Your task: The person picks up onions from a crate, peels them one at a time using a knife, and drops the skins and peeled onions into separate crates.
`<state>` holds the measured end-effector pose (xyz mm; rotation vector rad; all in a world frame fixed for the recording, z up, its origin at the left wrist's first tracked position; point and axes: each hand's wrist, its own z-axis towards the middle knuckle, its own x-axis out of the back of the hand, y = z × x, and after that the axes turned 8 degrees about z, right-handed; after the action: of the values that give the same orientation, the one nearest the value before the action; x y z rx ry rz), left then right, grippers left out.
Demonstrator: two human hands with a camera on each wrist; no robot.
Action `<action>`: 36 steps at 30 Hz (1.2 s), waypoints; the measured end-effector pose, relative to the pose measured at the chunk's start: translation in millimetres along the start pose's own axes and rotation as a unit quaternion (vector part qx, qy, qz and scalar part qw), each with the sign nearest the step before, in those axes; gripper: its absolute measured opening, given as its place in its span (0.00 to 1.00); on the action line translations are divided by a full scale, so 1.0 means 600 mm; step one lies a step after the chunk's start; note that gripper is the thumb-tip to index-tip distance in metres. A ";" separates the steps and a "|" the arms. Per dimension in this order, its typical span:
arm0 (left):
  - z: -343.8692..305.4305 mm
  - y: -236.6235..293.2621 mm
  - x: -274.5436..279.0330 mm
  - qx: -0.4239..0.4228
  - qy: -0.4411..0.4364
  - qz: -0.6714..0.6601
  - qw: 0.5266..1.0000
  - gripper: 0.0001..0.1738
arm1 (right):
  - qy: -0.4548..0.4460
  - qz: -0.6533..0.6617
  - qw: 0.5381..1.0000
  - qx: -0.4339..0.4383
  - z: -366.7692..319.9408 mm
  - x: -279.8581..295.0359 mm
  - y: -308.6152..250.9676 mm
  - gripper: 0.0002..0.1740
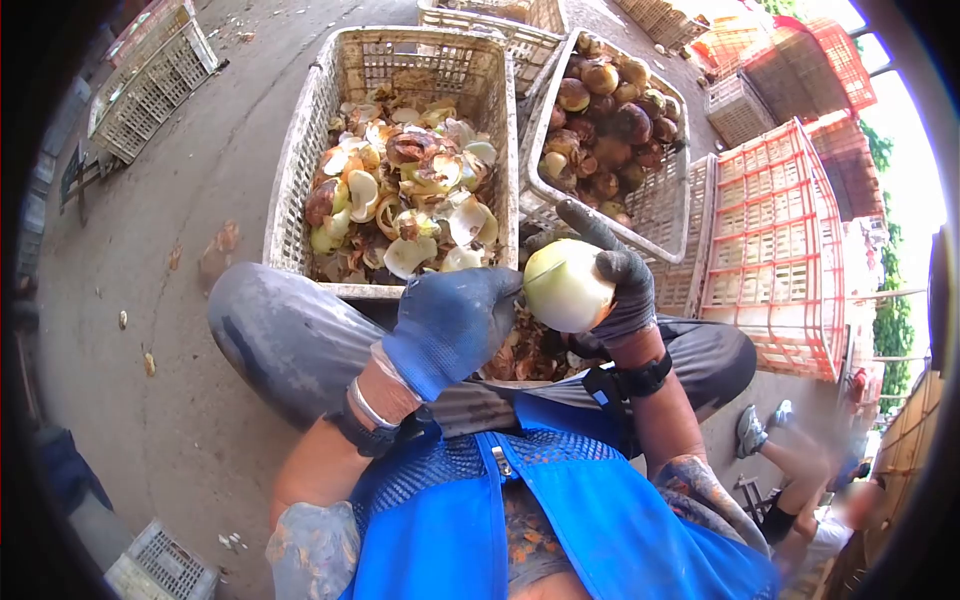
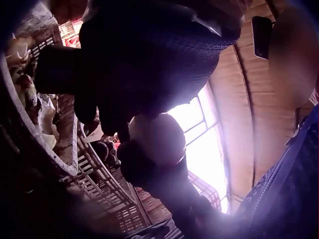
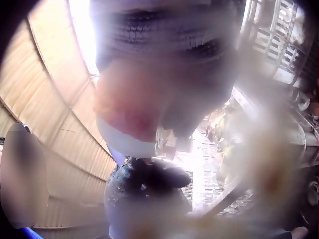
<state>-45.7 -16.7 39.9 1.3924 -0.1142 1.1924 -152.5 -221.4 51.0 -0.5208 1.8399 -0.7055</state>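
Observation:
A peeled onion (image 1: 568, 286), pale white-green and round, sits in my right hand (image 1: 630, 290), which wears a dark glove and grips it from the side with thumb and fingers. My left hand (image 1: 450, 325), in a blue glove, is curled with its thumb side right at the onion's left edge. From that fist a straight-edged dark handle (image 2: 57, 69) sticks out, and a thin dark line crosses the onion beside the thumb; it looks like a small knife, mostly hidden. In the right wrist view the onion (image 3: 124, 141) shows as a white curve above the left glove.
A crate of onion peelings (image 1: 290, 200) stands before my knees. Beside it, a crate (image 1: 670, 225) holds whole brown-skinned onions (image 1: 600, 78). More peelings lie between my legs. Stacked crates (image 1: 770, 260) rise at the right, where another person (image 1: 800, 500) sits.

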 end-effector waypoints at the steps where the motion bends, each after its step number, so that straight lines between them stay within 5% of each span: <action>1: -0.005 -0.004 -0.002 -0.003 -0.001 0.000 1.000 0.18 | 0.000 0.020 1.000 0.009 -0.004 -0.001 -0.001 0.47; 3: -0.026 -0.019 -0.007 0.019 -0.053 0.007 0.998 0.19 | 0.000 0.040 0.999 0.027 -0.008 0.003 0.000 0.48; 5: -0.044 -0.039 -0.030 0.029 -0.023 0.016 0.999 0.20 | -0.080 -0.200 0.933 0.287 -0.006 0.020 0.006 0.46; 6: -0.041 -0.035 -0.029 0.049 0.010 0.025 0.998 0.21 | -0.081 -0.201 0.933 0.288 -0.005 0.014 0.002 0.46; 7: -0.033 -0.029 -0.031 -0.010 0.094 0.010 0.995 0.22 | -0.059 -0.128 0.962 0.232 -0.008 0.006 -0.001 0.45; 12: 0.009 -0.020 -0.031 -0.056 0.118 0.040 0.991 0.24 | -0.023 0.148 0.988 -0.018 -0.008 0.006 0.017 0.46; 13: 0.013 -0.032 -0.024 0.166 0.065 -0.218 0.960 0.22 | -0.023 0.148 0.988 -0.018 -0.007 0.007 0.015 0.46; 14: 0.011 -0.043 -0.018 0.371 0.002 -0.450 0.813 0.20 | -0.036 0.126 0.991 -0.019 -0.006 0.005 0.014 0.47; 16: -0.005 -0.053 -0.021 0.373 -0.003 -0.432 0.821 0.19 | -0.063 0.083 0.994 -0.028 -0.003 -0.004 0.013 0.48; 18: -0.020 -0.039 -0.021 0.222 -0.030 -0.425 0.877 0.22 | -0.041 0.061 0.996 -0.044 0.002 -0.008 0.012 0.50; 22: -0.004 -0.027 -0.018 0.193 -0.006 -0.386 0.902 0.27 | 0.015 -0.210 0.977 -0.022 0.032 -0.036 0.005 0.48; 24: -0.009 -0.008 0.006 0.197 0.023 -0.462 0.864 0.25 | -0.057 -0.375 0.904 0.196 0.046 -0.047 -0.018 0.46; 25: -0.011 0.004 0.020 0.216 0.019 -0.439 0.872 0.25 | -0.102 -0.458 0.817 0.336 0.053 -0.031 -0.016 0.46; 26: -0.009 0.010 0.025 0.231 0.015 -0.416 0.879 0.25 | -0.102 -0.462 0.813 0.339 0.040 -0.024 -0.009 0.46; 27: -0.008 0.002 -0.010 0.140 0.110 -0.344 0.922 0.21 | -0.048 -0.247 0.945 0.207 0.014 -0.050 0.005 0.45; 28: -0.003 0.005 -0.015 0.138 0.107 -0.348 0.921 0.21 | 0.014 -0.009 0.998 0.056 -0.004 -0.062 0.014 0.45; 30: -0.003 0.012 -0.029 0.090 0.161 -0.284 0.941 0.17 | 0.006 0.051 0.999 0.007 -0.008 -0.028 0.031 0.43; 32: -0.005 0.002 -0.014 0.088 0.103 -0.222 0.966 0.15 | 0.018 0.128 0.992 -0.006 -0.018 -0.030 0.037 0.43; 34: 0.000 -0.012 -0.003 -0.060 0.158 0.064 0.984 0.15 | 0.066 0.189 0.979 -0.024 -0.021 -0.027 0.033 0.43; 36: 0.000 -0.013 0.001 -0.071 0.149 0.098 0.981 0.15 | 0.019 0.216 0.975 -0.051 -0.017 -0.032 0.028 0.42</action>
<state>-39.9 -14.5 34.9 1.0825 -0.1242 1.5151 -155.5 -194.3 55.2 -0.1598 1.9452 -0.3298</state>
